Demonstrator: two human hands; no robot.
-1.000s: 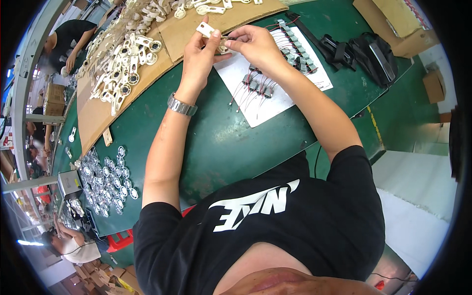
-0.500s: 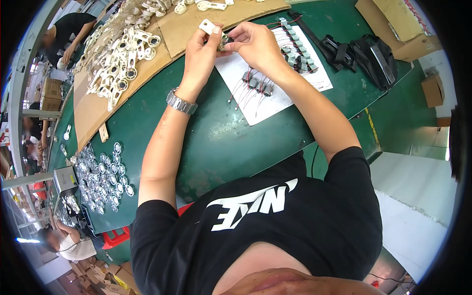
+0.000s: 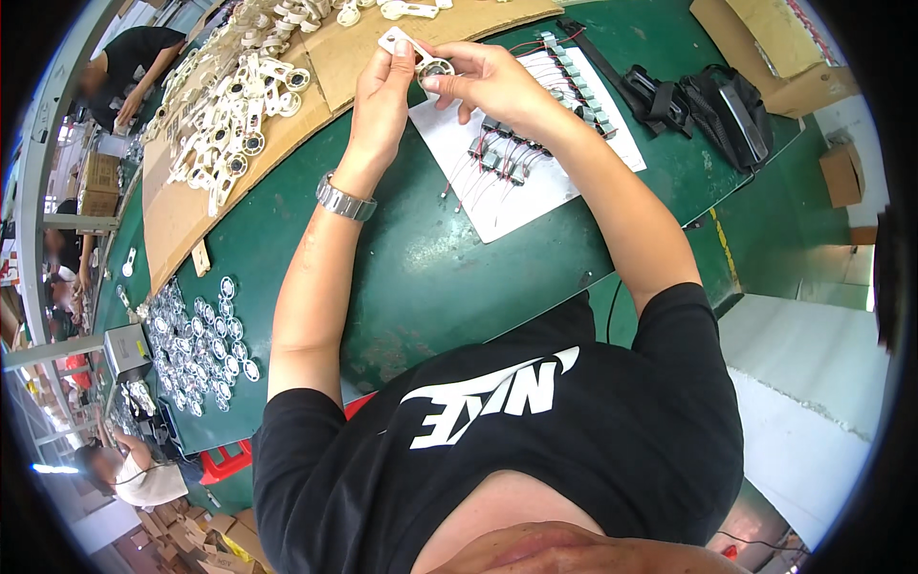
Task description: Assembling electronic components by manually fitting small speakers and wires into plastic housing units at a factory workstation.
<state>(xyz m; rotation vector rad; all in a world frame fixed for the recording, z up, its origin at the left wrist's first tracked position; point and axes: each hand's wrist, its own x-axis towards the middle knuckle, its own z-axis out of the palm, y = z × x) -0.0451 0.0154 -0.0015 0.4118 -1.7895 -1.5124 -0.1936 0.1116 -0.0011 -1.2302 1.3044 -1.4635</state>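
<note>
Both hands are up at the far side of the green table, over the corner of a white sheet [image 3: 507,215]. My left hand [image 3: 382,100] pinches the narrow end of a cream plastic housing [image 3: 422,55], thumb on top. Its round ring end, with a dark centre, faces up. My right hand [image 3: 497,86] grips that ring, thumb pressed on its rim and fingers partly hidden behind. On the sheet beside my right hand lie rows of small grey-green blocks [image 3: 583,84] with thin red and dark wires.
More cream housings [image 3: 239,120] are heaped on a cardboard sheet [image 3: 330,67] at the far left. Shiny round clear-and-silver pieces [image 3: 206,344] cover the near left. A black pouch [image 3: 727,115] and a cardboard box [image 3: 784,62] stand at the right. Other people sit beyond the left edge.
The housing has turned so its ring end shows openly. My right thumb has come onto the ring's rim, and my left hand has shifted slightly left.
</note>
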